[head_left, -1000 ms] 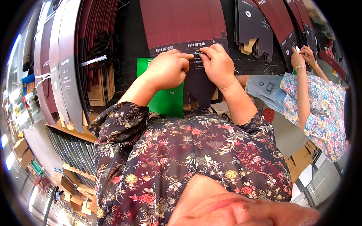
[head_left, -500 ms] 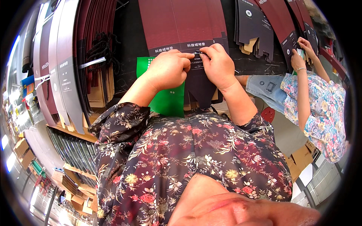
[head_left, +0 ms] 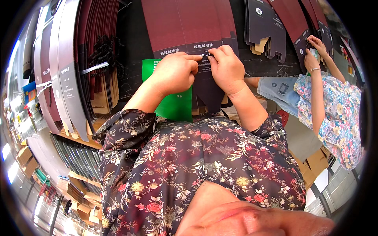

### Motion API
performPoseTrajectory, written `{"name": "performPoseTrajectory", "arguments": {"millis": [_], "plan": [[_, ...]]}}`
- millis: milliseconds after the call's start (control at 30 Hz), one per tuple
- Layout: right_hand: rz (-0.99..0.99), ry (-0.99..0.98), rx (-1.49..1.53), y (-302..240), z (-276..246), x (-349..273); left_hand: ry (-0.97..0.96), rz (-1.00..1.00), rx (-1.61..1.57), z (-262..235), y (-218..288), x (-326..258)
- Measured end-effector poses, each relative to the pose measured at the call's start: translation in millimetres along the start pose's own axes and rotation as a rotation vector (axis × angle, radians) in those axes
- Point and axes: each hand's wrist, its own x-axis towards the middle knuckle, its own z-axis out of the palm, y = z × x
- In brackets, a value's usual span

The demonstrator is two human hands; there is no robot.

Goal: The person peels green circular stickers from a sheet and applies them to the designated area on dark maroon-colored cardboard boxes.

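A maroon and dark grey flat carton [head_left: 185,25] lies in front of me, its printed grey end nearest. Over that end my right hand [head_left: 227,70] is closed, thumb and forefinger pinching a small thin dark piece [head_left: 206,53] whose kind I cannot make out. My left hand [head_left: 175,72] meets it from the other side, forefinger stretched toward the piece and the other fingers curled; its fingertips hide whether it holds anything. Beneath my left wrist hangs a green sheet [head_left: 177,106] with a few white round dots, partly covered by the hand and forearm.
At left stand stacked folded cartons [head_left: 96,51] with a bundle of black cords [head_left: 104,55]. More cartons [head_left: 267,29] lie at the right on the black tabletop [head_left: 134,39]. A co-worker [head_left: 327,98] in a floral shirt handles a carton there. Dark panels [head_left: 76,157] fill a lower shelf.
The view has shifted slightly. Both my hands keep nearly the same pose over the carton. The co-worker's hands have moved a little.
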Motion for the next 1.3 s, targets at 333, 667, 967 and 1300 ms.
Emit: {"name": "performPoseTrajectory", "arguments": {"millis": [333,667,967,1300], "plan": [[-0.025,0.054,0.053,1,1,-2,-0.009,-0.008,0.011,-1,2,-1],[-0.273,0.239,-0.112,10,8,-5,0.020,-0.001,0.027,1,2,-4],[-0.276,0.231,-0.086,9,10,-7,0.031,0.009,0.025,2,1,-4],[-0.251,0.161,-0.067,8,6,-7,0.007,-0.023,0.072,-1,7,3]]}}
